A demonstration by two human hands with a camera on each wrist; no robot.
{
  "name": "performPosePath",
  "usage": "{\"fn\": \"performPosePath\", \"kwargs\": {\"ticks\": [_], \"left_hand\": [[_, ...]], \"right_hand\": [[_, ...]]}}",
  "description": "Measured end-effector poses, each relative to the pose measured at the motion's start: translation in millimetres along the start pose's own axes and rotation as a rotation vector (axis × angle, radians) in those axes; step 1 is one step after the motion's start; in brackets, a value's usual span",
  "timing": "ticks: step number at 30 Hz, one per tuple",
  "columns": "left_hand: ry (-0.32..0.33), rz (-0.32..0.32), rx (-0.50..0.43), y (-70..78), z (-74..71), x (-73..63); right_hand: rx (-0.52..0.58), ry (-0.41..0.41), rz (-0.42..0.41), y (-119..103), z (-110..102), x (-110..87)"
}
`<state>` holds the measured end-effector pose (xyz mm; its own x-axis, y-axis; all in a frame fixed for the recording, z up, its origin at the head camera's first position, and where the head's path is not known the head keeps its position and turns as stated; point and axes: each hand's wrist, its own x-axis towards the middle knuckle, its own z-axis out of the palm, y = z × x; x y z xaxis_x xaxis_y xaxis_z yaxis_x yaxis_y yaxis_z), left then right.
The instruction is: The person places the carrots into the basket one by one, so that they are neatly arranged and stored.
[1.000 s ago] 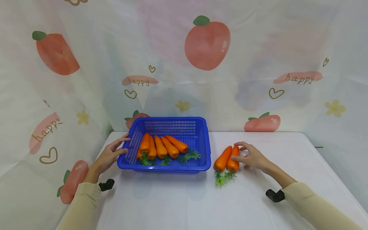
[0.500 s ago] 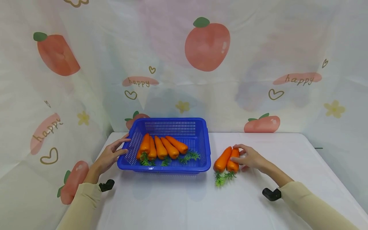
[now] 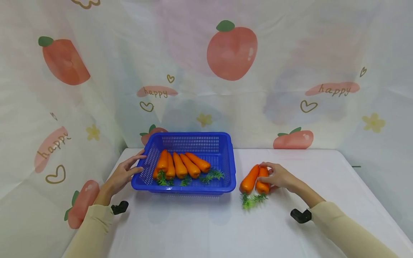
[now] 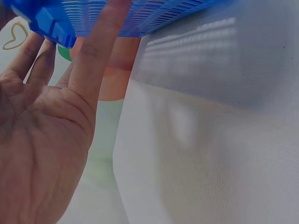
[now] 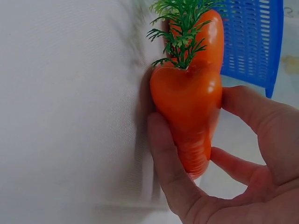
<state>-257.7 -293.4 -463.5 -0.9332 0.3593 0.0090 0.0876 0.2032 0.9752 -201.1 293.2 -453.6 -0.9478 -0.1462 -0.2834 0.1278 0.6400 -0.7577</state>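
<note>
A blue plastic basket stands on the table with several glossy orange carrots lying in it, their green tops toward the front wall. My left hand touches the basket's left side with fairly straight fingers; its thumb lies against the wall in the left wrist view. To the right of the basket, my right hand pinches a carrot between thumb and fingers. In the right wrist view, that carrot has its leafy end away from the palm. Another carrot lies just left of it.
A white cloth covers the table. Behind and at the sides hangs a pale curtain printed with fruit, hearts and flowers. Black wrist mounts sit on the left sleeve and right sleeve.
My right hand has moved a little left and closed on the right-hand carrot, which has shifted slightly. My left hand, the basket and the carrots in it have stayed in place.
</note>
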Motion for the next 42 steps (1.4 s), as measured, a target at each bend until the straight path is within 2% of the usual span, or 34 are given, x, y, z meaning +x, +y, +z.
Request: {"fn": "performPosePath", "kwargs": {"ticks": [16, 28, 34, 42], "left_hand": [[0.009, -0.001, 0.007, -1.4, -1.4, -1.1], [0.004, 0.000, 0.005, -0.6, -1.7, -0.6], [-0.002, 0.000, 0.004, -0.4, -1.7, -0.7], [-0.018, -0.005, -0.032, 2.8, -0.3, -1.0]], "right_hand": [[-0.020, 0.003, -0.005, -2, 1, 1.2], [0.005, -0.041, -0.010, -2, -7, -0.9], [-0.003, -0.072, -0.014, -6, -17, -3.6], [-0.003, -0.128, -0.091, -20, -43, -12.4]]}}
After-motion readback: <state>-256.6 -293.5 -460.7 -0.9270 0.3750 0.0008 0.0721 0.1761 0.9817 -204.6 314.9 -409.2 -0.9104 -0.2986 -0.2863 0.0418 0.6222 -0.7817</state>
